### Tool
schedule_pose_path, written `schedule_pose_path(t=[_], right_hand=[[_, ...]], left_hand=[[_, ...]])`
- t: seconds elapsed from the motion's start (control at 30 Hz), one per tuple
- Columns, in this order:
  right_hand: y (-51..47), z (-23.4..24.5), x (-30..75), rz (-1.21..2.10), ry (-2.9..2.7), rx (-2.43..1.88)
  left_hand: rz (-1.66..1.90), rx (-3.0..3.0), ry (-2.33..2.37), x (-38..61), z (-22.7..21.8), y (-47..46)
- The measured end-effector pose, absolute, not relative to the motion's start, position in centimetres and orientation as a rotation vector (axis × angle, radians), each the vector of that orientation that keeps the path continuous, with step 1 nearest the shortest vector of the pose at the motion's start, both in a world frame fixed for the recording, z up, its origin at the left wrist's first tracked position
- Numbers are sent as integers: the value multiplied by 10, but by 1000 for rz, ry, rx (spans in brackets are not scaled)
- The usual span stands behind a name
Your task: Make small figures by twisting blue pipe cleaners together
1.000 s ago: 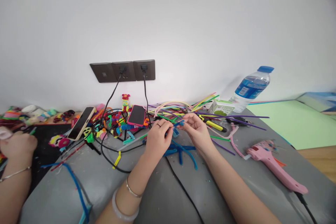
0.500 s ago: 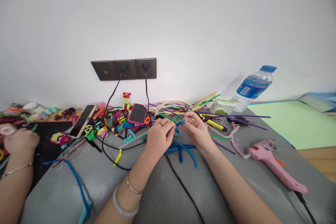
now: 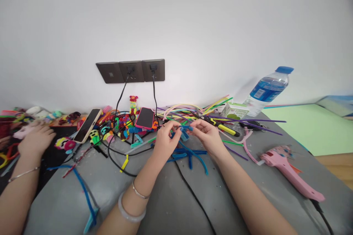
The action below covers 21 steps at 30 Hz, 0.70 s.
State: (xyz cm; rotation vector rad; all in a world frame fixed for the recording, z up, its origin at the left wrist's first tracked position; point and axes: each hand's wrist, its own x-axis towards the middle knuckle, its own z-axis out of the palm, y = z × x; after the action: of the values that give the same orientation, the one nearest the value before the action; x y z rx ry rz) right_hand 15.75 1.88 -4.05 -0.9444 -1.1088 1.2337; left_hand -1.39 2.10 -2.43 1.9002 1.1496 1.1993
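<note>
Between my two hands is a short blue pipe cleaner (image 3: 186, 127), pinched at both ends just above the table. My left hand (image 3: 167, 140) closes thumb and fingers on its left end. On the right end, my right hand (image 3: 207, 136) holds it with its fingertips. Right below my hands, several blue pipe cleaner pieces (image 3: 190, 158) lie crossed on the grey table, one curving toward me. A lighter blue piece (image 3: 184, 136) shows just under my fingers, partly hidden.
A pink glue gun (image 3: 292, 176) lies at the right, near a water bottle (image 3: 267, 90). Yellow-handled pliers (image 3: 227, 129) lie behind my right hand. Black cables (image 3: 190, 191) cross the table. Phones (image 3: 145, 118) and small pipe cleaner figures (image 3: 133, 104) stand left. Another person's hand (image 3: 37, 141) is at far left.
My hands have drawn slightly apart, and the blue pipe cleaner between them now lies more level. The other person's hand has moved right and no longer holds the pale pink roll.
</note>
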Motion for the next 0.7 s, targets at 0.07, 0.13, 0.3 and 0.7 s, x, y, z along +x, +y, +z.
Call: schedule_pose_path(t=[0.07, 0.13, 0.3, 0.7], right_hand=[[18, -39, 156, 1167, -1194, -947], [17, -38, 155, 1115, -1257, -939], [14, -38, 151, 1090, -1337, -904], [8, -40, 148, 768, -2269, -955]], left_hand=[[1193, 1715, 1083, -15, -24, 23], [1183, 1564, 1006, -15, -24, 25], [1195, 1271, 889, -15, -24, 27], [1370, 829, 801, -21, -19, 34]])
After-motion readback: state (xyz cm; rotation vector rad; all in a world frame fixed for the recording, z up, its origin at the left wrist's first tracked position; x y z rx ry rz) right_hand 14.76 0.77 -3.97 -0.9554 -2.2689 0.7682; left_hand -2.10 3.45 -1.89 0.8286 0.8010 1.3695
